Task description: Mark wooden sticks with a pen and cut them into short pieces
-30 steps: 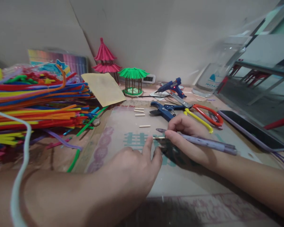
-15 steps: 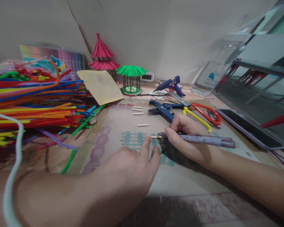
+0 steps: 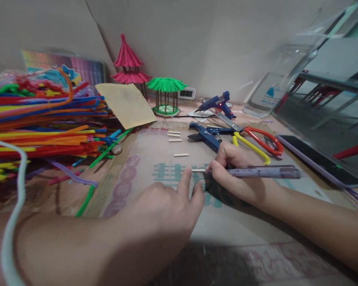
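Observation:
My right hand [image 3: 237, 174] is closed around a purple pen [image 3: 265, 172], its tip resting on a thin wooden stick [image 3: 198, 170] that lies on the cardboard mat [image 3: 155, 167]. My left hand [image 3: 167, 206] rests on the mat, and its fingertips pinch the near part of the same stick to hold it down. Three short cut stick pieces [image 3: 174, 136] lie further back, and another [image 3: 181, 155] lies closer to my hands.
A big pile of coloured pipe cleaners [image 3: 45, 127] fills the left. At the back stand a pink pagoda model [image 3: 127, 65] and a green pavilion model [image 3: 166, 93]. Blue glue gun [image 3: 217, 104], blue cutter [image 3: 204, 136], red-yellow scissors [image 3: 253, 141] and a phone [image 3: 318, 161] lie right.
The pen has tilted a little flatter and its tip has shifted slightly along the stick. My left hand stays on the stick. The view has tilted slightly.

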Motion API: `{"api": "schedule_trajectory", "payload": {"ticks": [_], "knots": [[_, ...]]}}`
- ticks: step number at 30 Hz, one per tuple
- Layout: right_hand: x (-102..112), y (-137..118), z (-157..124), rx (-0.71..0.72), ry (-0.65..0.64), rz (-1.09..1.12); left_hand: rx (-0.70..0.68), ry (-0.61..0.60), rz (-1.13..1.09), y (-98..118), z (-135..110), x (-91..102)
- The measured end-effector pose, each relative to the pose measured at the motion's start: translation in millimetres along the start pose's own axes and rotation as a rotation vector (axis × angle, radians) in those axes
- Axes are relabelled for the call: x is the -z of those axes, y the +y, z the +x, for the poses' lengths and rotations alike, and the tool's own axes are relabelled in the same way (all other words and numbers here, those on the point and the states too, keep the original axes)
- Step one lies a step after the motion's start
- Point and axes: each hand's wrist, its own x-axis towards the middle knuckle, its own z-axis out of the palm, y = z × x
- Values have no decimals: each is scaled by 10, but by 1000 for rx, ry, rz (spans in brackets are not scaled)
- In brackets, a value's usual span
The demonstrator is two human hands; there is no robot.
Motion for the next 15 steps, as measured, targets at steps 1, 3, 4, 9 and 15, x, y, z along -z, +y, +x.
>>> {"api": "schedule_trajectory", "payload": {"ticks": [1, 3, 4, 9, 15], "knots": [[1, -5, 2, 4, 2, 2, -4, -8, -7, -4, 2, 5], [2, -14, 6, 9, 4, 5, -17, -40, -40, -12, 10, 20], [3, -17, 8, 11, 7, 4, -15, -53, -56, -16, 15, 31], [-2, -22, 3, 4, 9, 3, 8, -85, -99, -16, 25, 78], [-4, -31, 1, 26, 9, -9, 35, -31, -126, 27, 2, -5]]}}
